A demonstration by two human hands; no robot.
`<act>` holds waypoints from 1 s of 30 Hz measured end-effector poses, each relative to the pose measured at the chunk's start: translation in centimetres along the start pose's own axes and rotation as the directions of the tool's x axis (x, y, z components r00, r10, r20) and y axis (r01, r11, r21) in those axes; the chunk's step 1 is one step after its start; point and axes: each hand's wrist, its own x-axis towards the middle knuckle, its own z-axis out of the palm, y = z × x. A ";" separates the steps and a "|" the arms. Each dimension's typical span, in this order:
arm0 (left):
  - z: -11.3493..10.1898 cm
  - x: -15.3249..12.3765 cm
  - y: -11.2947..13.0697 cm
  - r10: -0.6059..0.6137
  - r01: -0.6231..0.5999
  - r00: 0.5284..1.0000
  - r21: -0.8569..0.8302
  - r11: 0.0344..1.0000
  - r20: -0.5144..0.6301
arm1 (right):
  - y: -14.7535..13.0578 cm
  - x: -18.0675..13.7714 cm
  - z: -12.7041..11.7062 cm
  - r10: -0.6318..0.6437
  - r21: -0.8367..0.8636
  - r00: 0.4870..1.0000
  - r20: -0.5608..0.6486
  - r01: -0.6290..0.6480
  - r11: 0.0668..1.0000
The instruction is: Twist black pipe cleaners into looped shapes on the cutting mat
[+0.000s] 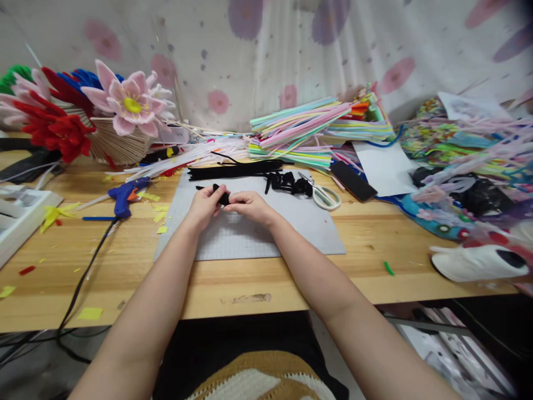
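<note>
1. The left hand (203,206) pinches a small, dark black, fuzzy piece (222,195) between thumb and fingers; its exact shape is partly hidden.
2. The right hand (253,206) meets it from the other side, thumb and fingers closed on the piece's right end.
3. Both hands are above a flat, pale grey, rectangular mat (266,241), so the piece is over its left half.
4. Just beyond the fingers lies a bundle of straight black fuzzy stems (237,170) along the mat's far edge.
5. Right of the hands sit curled black fuzzy pieces (287,182), next to scissors with pale looped handles (338,201) that overhang the mat's right edge.
6. Left of the mat, a blue glue gun with an orange trigger (121,203) rests on the light wooden table (366,278).
7. Farther back are heaped pastel fuzzy stems (300,125) and, to the left, a pink-petalled flower with a yellow centre (114,100).
</note>
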 end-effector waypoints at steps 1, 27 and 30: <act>0.2 0.0 -0.2 0.030 -0.030 0.999 0.003 1.000 -0.015 | 0.0 0.0 0.1 -0.005 -0.016 1.000 -0.007 0.005 1.000; 2.1 -0.4 0.1 -0.230 0.129 0.945 -0.382 0.915 -0.231 | -0.8 -0.4 0.9 -0.221 -0.448 0.921 -0.320 0.058 0.892; 1.4 -0.6 0.5 -0.266 0.208 0.959 -0.391 0.897 -0.099 | -0.6 -0.3 0.6 -0.180 -0.367 0.927 -0.328 0.051 0.929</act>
